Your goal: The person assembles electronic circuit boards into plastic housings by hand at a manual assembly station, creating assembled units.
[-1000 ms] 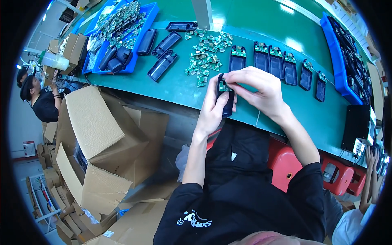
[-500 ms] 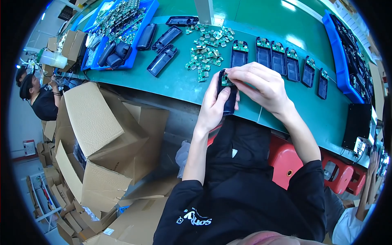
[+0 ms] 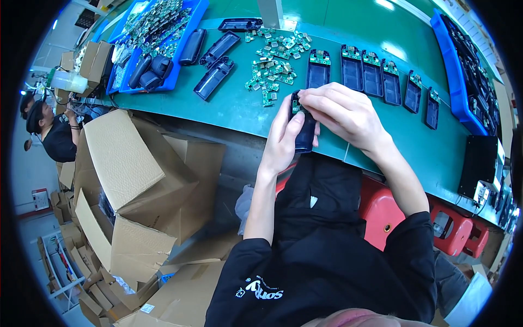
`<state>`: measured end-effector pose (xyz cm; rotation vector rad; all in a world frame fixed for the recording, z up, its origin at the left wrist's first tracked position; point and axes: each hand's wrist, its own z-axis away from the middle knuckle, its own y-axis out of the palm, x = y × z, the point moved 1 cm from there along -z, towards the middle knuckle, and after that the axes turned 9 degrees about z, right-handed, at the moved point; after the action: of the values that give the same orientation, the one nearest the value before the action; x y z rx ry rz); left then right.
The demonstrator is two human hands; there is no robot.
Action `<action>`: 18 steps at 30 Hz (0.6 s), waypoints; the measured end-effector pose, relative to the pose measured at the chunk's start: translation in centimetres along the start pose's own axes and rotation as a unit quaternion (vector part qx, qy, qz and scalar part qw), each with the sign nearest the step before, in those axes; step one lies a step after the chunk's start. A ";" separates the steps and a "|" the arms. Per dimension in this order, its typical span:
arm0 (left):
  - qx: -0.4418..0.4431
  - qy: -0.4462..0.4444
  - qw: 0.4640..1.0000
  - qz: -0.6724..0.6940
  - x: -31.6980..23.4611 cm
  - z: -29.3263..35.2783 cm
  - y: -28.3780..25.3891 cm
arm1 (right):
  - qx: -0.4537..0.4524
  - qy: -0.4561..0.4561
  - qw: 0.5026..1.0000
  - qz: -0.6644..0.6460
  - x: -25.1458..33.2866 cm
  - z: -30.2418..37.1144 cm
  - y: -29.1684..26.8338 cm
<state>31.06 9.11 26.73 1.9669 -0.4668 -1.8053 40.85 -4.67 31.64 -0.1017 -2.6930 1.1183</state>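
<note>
At the far left a co-worker [image 3: 59,140] in black stands beyond a large open carton [image 3: 122,169]. On the green desk [image 3: 239,111], a blue bin [image 3: 197,13] carries a heap of circuit boards and some dark rounded cases. Just beside it lie four dark housings [image 3: 214,80], and next to them a loose pile of small green boards [image 3: 279,70].

In the middle, near the front edge of the desk, the left hand [image 3: 279,143] grasps a dark elongated shell [image 3: 304,137], which has a green circuit board [image 3: 296,108] in its upper end. Compared with half a second ago, the left thumb lies a little higher along the shell, and less of the green surface can be seen. The right hand [image 3: 348,111] has the fingers bent together, with the tips at this same end; whether they pinch a small part, one cannot tell. This suggests that the work on the board is in progress, with the shell not yet released.

Farther to the right, six open trays [image 3: 372,82] with boards in their top ends stand in a row, unchanged. After them come a second blue bin [image 3: 453,73], full of dark parts, and a black device [image 3: 476,163].
</note>
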 end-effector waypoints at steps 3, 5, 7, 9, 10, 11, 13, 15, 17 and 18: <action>-0.009 0.006 1.000 0.006 0.0 0.0 0.0 | 0.003 -0.002 1.000 0.003 0.0 0.0 -0.1; -0.015 0.003 1.000 -0.001 0.1 0.0 0.1 | 0.004 -0.003 1.000 0.005 0.0 0.0 -0.1; -0.026 -0.001 1.000 -0.014 0.1 -0.1 0.2 | 0.001 -0.004 1.000 0.005 0.0 0.0 0.0; -0.026 0.000 0.999 -0.020 0.2 -0.1 0.2 | 0.000 -0.005 1.000 0.005 0.0 0.1 0.0; -0.026 0.001 0.999 -0.026 0.2 -0.1 0.1 | 0.009 0.000 1.000 0.002 0.1 0.1 -0.1; -0.027 0.002 0.999 -0.032 0.2 -0.1 0.1 | 0.019 0.004 1.000 -0.001 0.1 0.1 -0.2; -0.027 0.003 0.999 -0.034 0.2 0.0 0.2 | 0.029 0.009 1.000 -0.004 0.1 0.1 -0.2; -0.027 0.005 0.999 -0.039 0.1 0.0 0.3 | 0.007 -0.008 1.000 0.004 0.0 0.1 0.1; -0.029 0.007 0.998 -0.047 0.2 -0.1 0.3 | -0.005 -0.015 1.000 0.009 0.0 0.1 0.1; -0.031 0.009 0.998 -0.055 0.4 -0.1 0.3 | 0.007 -0.006 1.000 0.005 0.1 0.2 0.0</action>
<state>31.16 8.71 26.57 1.9988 -0.2977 -1.8444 40.72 -4.80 31.56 -0.1058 -2.6974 1.1425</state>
